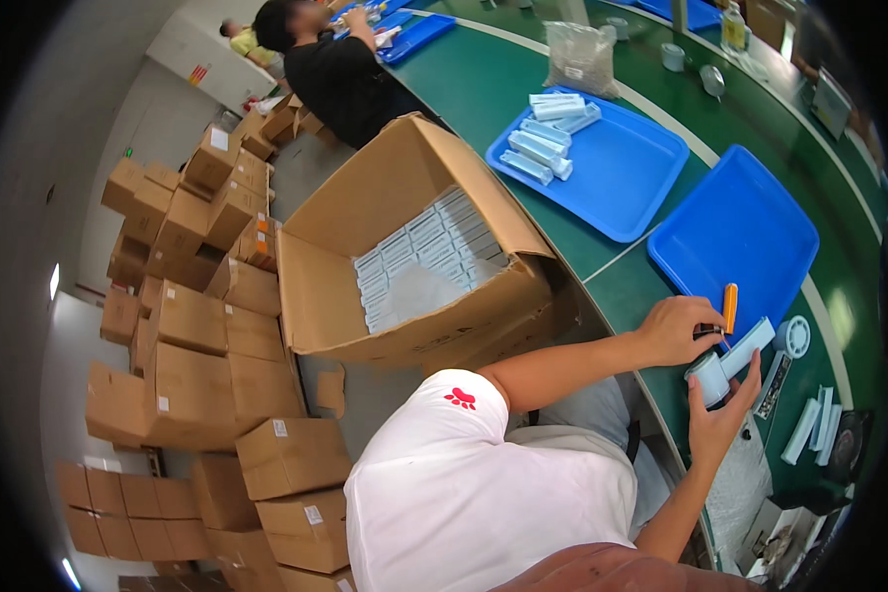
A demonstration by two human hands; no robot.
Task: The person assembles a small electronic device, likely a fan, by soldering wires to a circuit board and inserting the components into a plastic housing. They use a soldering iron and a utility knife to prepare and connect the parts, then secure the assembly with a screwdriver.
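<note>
My left hand [676,331] is closed at the near edge of a blue tray, fingers pinched around a slim orange-handled tool [730,308] with a thin shaft, perhaps a screwdriver. Something dark also shows between those fingers. The tool's tip points down at a pale-blue device [748,347] with a round head and a flat, long handle. Thumb and fingers of my right hand [720,419] grip this device from below, around its round head. Just beyond lies a similar round-headed piece [791,337], its handle [773,387] showing dark inner parts.
Several pale-blue strips [817,426] lie on the green bench right of my hands. Beyond are a blue tray [750,222] and another tray [617,187] holding pale-blue pieces. A large carton [365,197] of packed pieces stands at my left. Stacked cartons [192,326] and a person [335,79] are farther off.
</note>
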